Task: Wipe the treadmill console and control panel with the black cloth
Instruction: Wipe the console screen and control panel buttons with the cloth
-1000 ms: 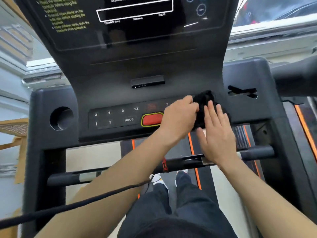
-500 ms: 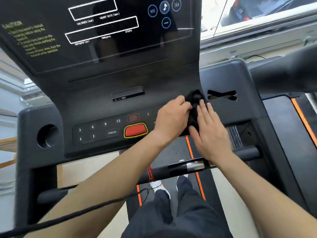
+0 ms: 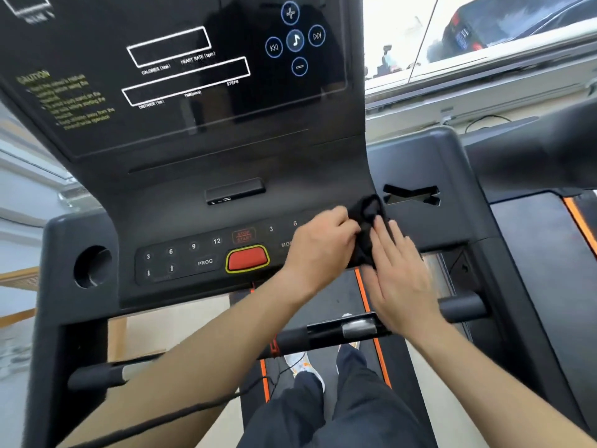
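The black cloth point(image 3: 368, 221) is being pinched by the left hand point(image 3: 319, 250) and pressed on the control panel point(image 3: 181, 260) under the flat fingers of the right hand point(image 3: 397, 273).

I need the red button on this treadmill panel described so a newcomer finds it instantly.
Start at the big dark display, then drop to the control panel below it. The red button sits at the panel's middle, right of PROG and just left of the left hand. It alone is raised, red and ringed in yellow; its neighbours are flat printed keys.
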Tool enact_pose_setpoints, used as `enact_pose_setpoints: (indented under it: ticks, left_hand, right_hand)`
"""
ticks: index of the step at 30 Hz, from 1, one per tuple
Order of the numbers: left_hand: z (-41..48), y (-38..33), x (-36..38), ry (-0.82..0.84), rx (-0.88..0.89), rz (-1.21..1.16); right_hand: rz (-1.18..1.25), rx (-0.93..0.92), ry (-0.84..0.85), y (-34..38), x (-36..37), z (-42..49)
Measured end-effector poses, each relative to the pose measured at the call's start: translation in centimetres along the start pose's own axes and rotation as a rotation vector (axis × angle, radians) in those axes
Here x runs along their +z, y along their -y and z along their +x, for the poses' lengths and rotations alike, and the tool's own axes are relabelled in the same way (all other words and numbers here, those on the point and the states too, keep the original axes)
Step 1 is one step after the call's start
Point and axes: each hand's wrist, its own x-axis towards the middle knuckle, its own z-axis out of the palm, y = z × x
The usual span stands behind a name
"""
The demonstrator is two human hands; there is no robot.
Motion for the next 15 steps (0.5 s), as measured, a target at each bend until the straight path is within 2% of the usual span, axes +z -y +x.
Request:
enact_pose_setpoints:
  ticks: [3, 5, 8, 10, 15]
  left_hand:
    - [-3.3, 0.8, -0.9, -0.011, -0.035, 0.019]
    - [-5.4, 2.3, -2.1, -0.083, -0.088, 0.108]
    - [-5.3, 3.5, -2.0, -0.159, -0.163, 0.132]
    - [-5.2, 2.6, -1.5, -0.191, -0.195, 0.117]
    - [-5.7, 0.6, -0.2, -0.164, -0.138, 0.048]
  right_hand:
    - [-0.013, -0.066, 0.002, 1.8, 0.9, -0.3]
    - [-0.046, -0.208, 0.010, 3.7, 1.4, 0.7]
    - [-0.076, -0.282, 0.052, 3.2, 1.3, 3.4]
    - [-0.098, -0.251, 0.036, 2.1, 1.0, 3.3]
    - [0.035, 0.005, -0.067, 2.7, 1.5, 0.4]
